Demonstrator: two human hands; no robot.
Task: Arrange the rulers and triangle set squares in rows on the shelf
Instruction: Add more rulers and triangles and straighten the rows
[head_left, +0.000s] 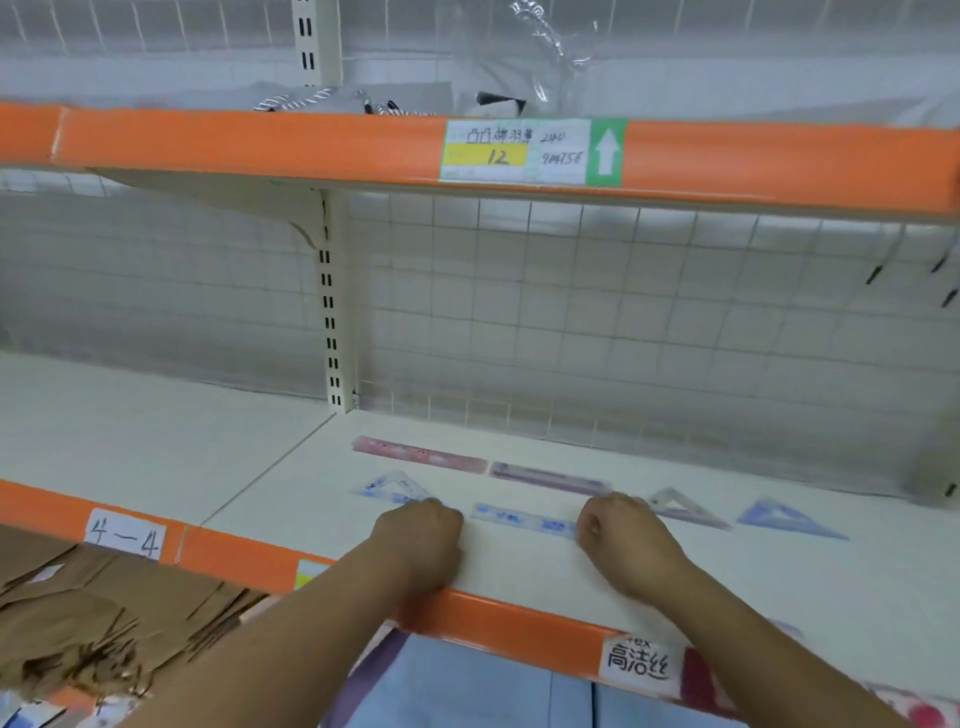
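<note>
On the white shelf (519, 571) a pink ruler (418, 453) and a purple ruler (550, 478) lie end to end in a back row. In front of them lie a clear blue set square (396, 486), a blue-printed ruler (522, 519), a grey set square (680, 506) and a blue set square (787, 519). My left hand (421, 540) holds the left end of the blue-printed ruler with curled fingers. At the ruler's right end, my right hand (621, 535) grips it the same way. The ruler lies flat on the shelf between both hands.
An orange-edged upper shelf (311, 140) with a price label (530, 150) hangs overhead. A wire grid back panel (597, 312) closes the rear. Brown paper bags (93, 613) fill the lower left. More stationery (924, 712) shows at the bottom right.
</note>
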